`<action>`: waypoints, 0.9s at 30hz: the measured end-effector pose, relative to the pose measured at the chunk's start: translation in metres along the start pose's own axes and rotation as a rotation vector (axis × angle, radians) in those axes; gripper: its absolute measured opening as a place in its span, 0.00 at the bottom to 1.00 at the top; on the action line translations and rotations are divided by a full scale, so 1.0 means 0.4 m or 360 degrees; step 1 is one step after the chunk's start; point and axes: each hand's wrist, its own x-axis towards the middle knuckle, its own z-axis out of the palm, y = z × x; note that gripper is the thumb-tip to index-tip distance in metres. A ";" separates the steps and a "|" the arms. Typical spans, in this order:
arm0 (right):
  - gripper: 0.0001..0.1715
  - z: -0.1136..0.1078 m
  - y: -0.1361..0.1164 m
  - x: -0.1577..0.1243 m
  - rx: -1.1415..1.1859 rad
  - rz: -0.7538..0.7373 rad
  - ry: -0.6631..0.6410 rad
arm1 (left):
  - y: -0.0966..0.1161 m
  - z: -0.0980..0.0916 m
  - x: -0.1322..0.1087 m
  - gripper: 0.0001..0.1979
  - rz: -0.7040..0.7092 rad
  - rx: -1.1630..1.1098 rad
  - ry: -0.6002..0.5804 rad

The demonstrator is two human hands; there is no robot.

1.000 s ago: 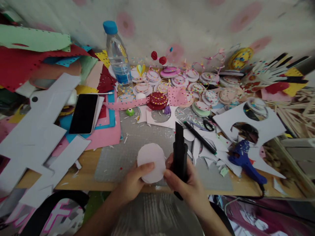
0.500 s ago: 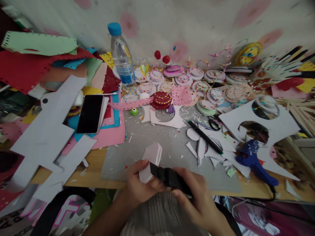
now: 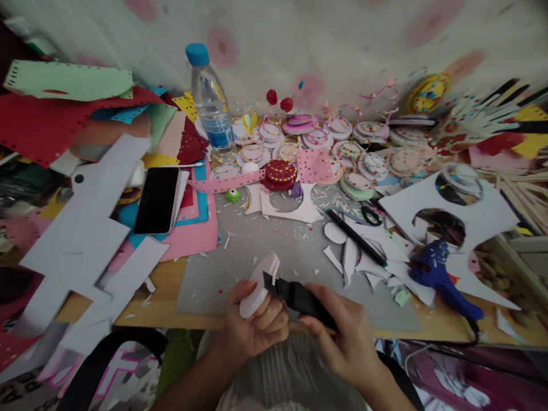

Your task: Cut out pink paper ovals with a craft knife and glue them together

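My left hand (image 3: 257, 322) is closed around a pale pink foam disc (image 3: 259, 283), held on edge just above the near edge of the grey cutting mat (image 3: 274, 251). My right hand (image 3: 342, 337) grips a black utility knife (image 3: 299, 298). The knife points left and its tip touches the disc's rim. Both hands hover over the table's front edge, close to my lap.
A black phone (image 3: 157, 199) lies on coloured foam sheets at the left, beside a water bottle (image 3: 209, 103). Decorated round pieces (image 3: 342, 149) crowd the back. A blue glue gun (image 3: 445, 279), a black pen (image 3: 357, 238), scissors (image 3: 370, 216) and white offcuts lie at the right.
The knife stood upright beside the flat-facing disc; it has swung down to point left at the disc's edge. The disc has turned edge-on in my left hand.
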 end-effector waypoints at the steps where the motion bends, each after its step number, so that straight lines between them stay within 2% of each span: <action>1: 0.13 0.002 0.004 -0.001 -0.0011 0.0000 0.0007 | -0.002 0.000 0.003 0.31 0.0016 -0.0032 -0.0038; 3: 0.14 0.005 0.017 -0.004 -0.0027 0.0027 -0.0007 | -0.007 -0.004 0.006 0.30 0.0044 -0.0082 -0.0114; 5: 0.13 0.006 0.041 -0.008 -0.0034 0.0170 0.0001 | -0.012 -0.013 0.002 0.31 0.0041 -0.0107 -0.0225; 8: 0.13 -0.002 0.076 -0.015 -0.0086 0.0461 0.0154 | -0.012 -0.023 -0.013 0.33 0.0016 -0.0121 -0.0470; 9: 0.14 -0.007 0.082 -0.016 -0.0090 0.0486 0.0196 | -0.010 -0.024 -0.018 0.33 0.0023 -0.0128 -0.0473; 11: 0.14 -0.015 0.076 -0.016 -0.0043 0.0430 0.0142 | -0.004 -0.021 -0.023 0.34 0.0073 -0.0156 -0.0371; 14: 0.14 -0.020 0.035 -0.008 0.0036 0.0197 0.0039 | 0.004 -0.012 -0.020 0.33 0.0141 -0.0127 -0.0188; 18: 0.15 -0.015 -0.023 0.009 0.0048 -0.0077 -0.0029 | 0.007 -0.010 -0.017 0.33 0.0101 0.0056 -0.0062; 23: 0.15 -0.011 -0.037 0.014 0.0044 -0.0133 -0.0077 | 0.013 -0.001 -0.020 0.35 -0.0011 0.0422 0.0145; 27: 0.15 -0.015 -0.036 0.012 0.0042 -0.0147 -0.0073 | 0.018 0.009 -0.020 0.34 -0.0087 0.0654 0.0197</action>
